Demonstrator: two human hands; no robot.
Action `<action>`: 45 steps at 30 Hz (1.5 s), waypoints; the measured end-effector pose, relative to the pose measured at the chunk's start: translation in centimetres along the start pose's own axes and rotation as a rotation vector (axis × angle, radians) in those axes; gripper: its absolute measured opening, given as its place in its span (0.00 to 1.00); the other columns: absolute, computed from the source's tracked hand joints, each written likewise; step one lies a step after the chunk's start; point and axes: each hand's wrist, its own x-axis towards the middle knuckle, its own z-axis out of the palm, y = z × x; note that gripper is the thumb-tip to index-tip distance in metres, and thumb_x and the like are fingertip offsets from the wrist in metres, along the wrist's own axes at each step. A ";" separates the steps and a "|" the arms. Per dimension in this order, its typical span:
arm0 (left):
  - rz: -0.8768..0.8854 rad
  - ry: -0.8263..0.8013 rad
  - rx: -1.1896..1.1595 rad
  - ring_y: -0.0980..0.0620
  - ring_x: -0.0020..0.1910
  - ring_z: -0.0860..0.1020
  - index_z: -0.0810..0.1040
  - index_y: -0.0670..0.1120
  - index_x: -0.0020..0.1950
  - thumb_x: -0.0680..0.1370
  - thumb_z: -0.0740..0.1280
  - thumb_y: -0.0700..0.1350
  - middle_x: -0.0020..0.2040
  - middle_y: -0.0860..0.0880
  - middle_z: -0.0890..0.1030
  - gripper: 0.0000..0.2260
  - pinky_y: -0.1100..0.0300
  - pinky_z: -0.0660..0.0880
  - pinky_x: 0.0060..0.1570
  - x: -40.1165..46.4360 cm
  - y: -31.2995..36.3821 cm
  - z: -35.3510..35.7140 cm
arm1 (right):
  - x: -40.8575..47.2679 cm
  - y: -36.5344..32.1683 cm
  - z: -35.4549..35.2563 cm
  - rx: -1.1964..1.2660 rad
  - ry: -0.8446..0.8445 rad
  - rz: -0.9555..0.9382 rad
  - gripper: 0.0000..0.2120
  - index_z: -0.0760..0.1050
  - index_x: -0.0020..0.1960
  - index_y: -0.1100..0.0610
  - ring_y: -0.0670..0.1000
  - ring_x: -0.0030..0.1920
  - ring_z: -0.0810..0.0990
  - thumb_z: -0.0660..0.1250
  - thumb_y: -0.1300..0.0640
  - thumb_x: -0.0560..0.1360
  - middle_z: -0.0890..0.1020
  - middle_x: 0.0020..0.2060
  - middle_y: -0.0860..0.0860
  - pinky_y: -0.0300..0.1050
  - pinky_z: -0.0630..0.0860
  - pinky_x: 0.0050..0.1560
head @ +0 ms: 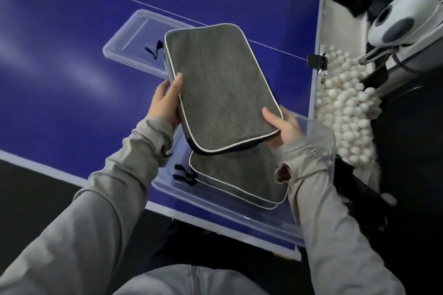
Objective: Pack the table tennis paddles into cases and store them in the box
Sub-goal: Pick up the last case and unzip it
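Grey case (221,86) up in the air, tilted, left hand (165,103) clasping its long edge and right hand (284,127) curled round the near corner, lined up above the clear box (230,213) to drop flat onto the case inside (236,179).

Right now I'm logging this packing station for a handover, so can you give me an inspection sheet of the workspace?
Surface: blue table, white lines.
Job's things: grey case held above clear box; two cases stacked inside.
Clutter: clear lid lying flat behind the box.
Grips: left hand and right hand each grip the held case's edge.
Cables: nothing seen.
Surroundings: white balls heaped to the right, white machine above them.
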 end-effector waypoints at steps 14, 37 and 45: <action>0.065 0.152 -0.039 0.52 0.41 0.81 0.76 0.44 0.58 0.75 0.68 0.45 0.46 0.48 0.82 0.12 0.61 0.79 0.39 -7.3 2.8 -17.6 | -6.5 7.9 9.9 -0.347 -0.188 0.157 0.09 0.72 0.57 0.58 0.43 0.31 0.81 0.61 0.62 0.76 0.83 0.35 0.46 0.37 0.77 0.27; 0.442 -0.003 1.145 0.46 0.39 0.79 0.65 0.60 0.58 0.73 0.69 0.49 0.39 0.55 0.78 0.18 0.53 0.75 0.43 -5.6 11.0 -47.8 | -2.5 21.4 44.7 -1.148 -0.283 -0.428 0.08 0.80 0.43 0.57 0.46 0.36 0.73 0.70 0.52 0.71 0.76 0.38 0.48 0.26 0.67 0.40; 0.532 -0.107 1.364 0.48 0.42 0.79 0.64 0.60 0.58 0.73 0.61 0.54 0.42 0.63 0.73 0.14 0.58 0.71 0.39 3.0 16.2 -47.5 | 6.5 19.4 46.7 -0.968 -0.548 -0.078 0.11 0.71 0.35 0.53 0.39 0.26 0.74 0.68 0.64 0.73 0.74 0.29 0.50 0.33 0.75 0.29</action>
